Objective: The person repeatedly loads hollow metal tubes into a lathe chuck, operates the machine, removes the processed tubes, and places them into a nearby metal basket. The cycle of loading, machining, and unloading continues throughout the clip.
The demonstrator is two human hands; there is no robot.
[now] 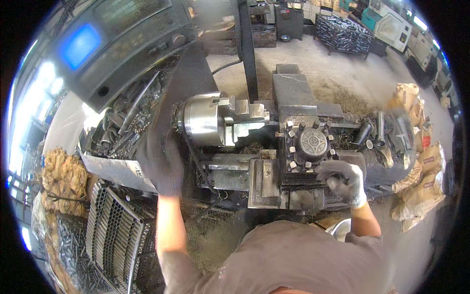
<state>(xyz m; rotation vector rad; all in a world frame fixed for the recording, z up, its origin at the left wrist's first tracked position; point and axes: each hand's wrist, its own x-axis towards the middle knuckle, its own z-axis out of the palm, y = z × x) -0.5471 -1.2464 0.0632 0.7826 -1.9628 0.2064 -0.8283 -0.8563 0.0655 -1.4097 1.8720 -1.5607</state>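
A metal lathe stands before me. Its steel three-jaw chuck (205, 119) is at the centre left, with stepped jaws (244, 110) pointing right. To its right sits the square tool post (313, 142) with several square-headed clamping bolts around its round cap. My left hand (163, 165), in a dark glove and blurred, is left of the chuck, over the edge of the chip-filled tray; whether it holds anything is unclear. My right hand (339, 180), in a grey and white glove, is at the lower right corner of the tool post with fingers curled; the fingertips are partly hidden.
A tray (117, 169) of metal chips and bars lies left. Below it stands a rack of stacked metal tubes (114, 228). Paper sacks (422, 183) lie at the right. Behind are a bin of metal parts (343, 35) and an upright post (248, 55). A wrench (380, 128) rests at the lathe's right end.
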